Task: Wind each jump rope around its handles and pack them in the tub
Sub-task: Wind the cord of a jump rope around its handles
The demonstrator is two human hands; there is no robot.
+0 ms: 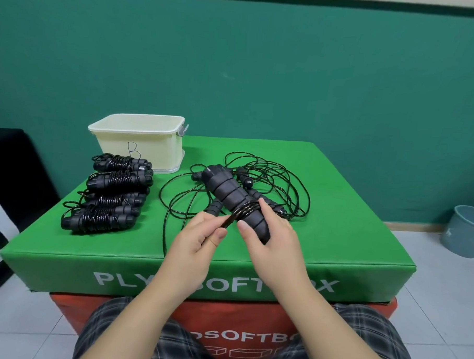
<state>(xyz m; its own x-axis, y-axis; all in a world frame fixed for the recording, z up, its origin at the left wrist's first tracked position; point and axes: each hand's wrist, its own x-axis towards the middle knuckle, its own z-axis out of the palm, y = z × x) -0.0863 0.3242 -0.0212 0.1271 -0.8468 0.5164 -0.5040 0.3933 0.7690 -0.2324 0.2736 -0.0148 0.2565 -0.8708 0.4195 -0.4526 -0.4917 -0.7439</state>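
Green box (337,211), hands winding rope (245,209)

Matt black foam on the handles (231,195), slightly ribbed, with glossy black plastic caps at the ends. Thin glossy cord (282,181), looking like plastic-coated wire, shining where light falls. Same shiny coils on the wound bundles (110,195) at the left. Smooth cream plastic on the tub (142,145), faintly ribbed on the wall, with a grey plastic clip at the right rim. Green vinyl-like cover on the table (350,233), smooth with soft sheen. Woven checked cloth on the shorts (373,334). Glossy pale floor tiles (437,283).
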